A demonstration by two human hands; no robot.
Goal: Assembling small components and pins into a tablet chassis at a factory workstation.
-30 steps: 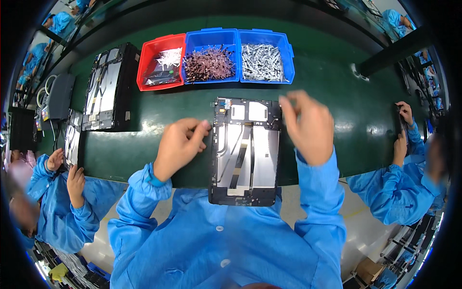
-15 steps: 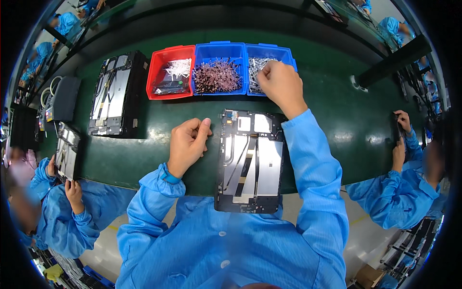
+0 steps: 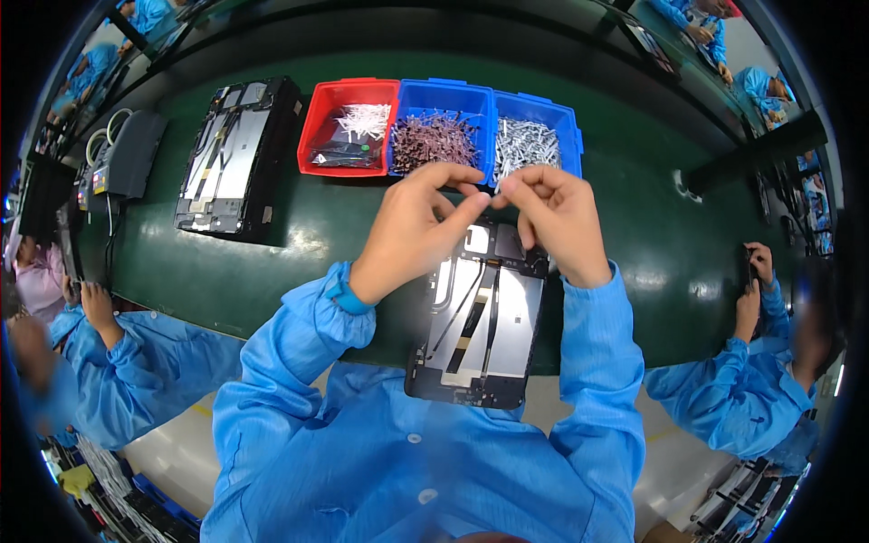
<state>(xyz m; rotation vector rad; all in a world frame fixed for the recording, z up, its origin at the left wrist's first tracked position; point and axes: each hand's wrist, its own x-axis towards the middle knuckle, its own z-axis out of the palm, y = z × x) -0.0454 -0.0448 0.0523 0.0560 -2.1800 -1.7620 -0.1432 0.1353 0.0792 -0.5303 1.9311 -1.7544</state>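
A tablet-like panel (image 3: 502,335) with a black frame, silver back and dark ribbon cables lies before me, its near edge reaching past the table edge. Over its far end my left hand (image 3: 416,222) and my right hand (image 3: 566,222) meet, thumbs and forefingers pinched almost tip to tip. Whatever sits between those fingertips is too small to name. Just beyond my hands is a blue bin (image 3: 579,145) of small silver-grey pieces. Beside it stand another blue bin (image 3: 444,88) with brownish-pink pieces and a red bin (image 3: 312,113) with white pieces and dark flat packets.
A stack of similar panels (image 3: 226,163) rises on the green table (image 3: 326,244) at left, near a grey device (image 3: 131,154) with cables. A dark post (image 3: 751,158) stands at right. Co-workers in blue sit on either side, one at right (image 3: 760,380) holding a dark flat thing.
My right hand has left the silver-grey pieces' bin and come nearer. My left hand has moved up and right to meet it above the panel. The view has shifted slightly.
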